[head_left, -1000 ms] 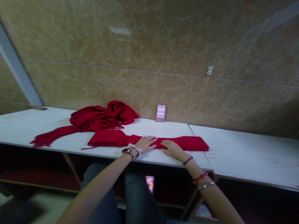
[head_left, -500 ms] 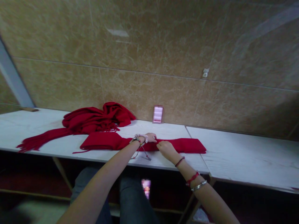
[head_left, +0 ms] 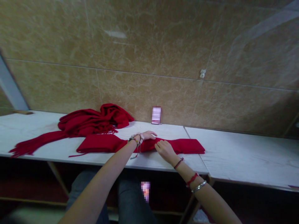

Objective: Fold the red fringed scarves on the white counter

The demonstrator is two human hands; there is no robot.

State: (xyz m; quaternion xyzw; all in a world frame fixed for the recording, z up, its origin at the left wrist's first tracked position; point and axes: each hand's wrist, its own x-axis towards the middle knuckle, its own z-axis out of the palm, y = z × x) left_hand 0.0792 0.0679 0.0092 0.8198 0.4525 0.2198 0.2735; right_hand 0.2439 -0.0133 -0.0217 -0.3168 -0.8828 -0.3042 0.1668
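A long folded red scarf [head_left: 187, 145] lies flat along the white table [head_left: 238, 155]. My left hand [head_left: 146, 136] reaches over the middle of it, fingers curled on its far edge. My right hand [head_left: 163, 148] sits just right of that, fingers bent and closed on the scarf's near edge. The two hands are close together and the cloth bunches between them. Both wrists wear bracelets.
A heap of red scarves [head_left: 93, 119] lies at the back left against the marble wall, a fringed end [head_left: 23, 148] trailing left. A small card [head_left: 156, 115] leans on the wall behind my hands. A seam [head_left: 196, 143] splits the table into two boards.
My hands lay flat on the scarf a second ago. The left has since moved to the far edge, the right has curled at the near edge, and the cloth is gathered between them.
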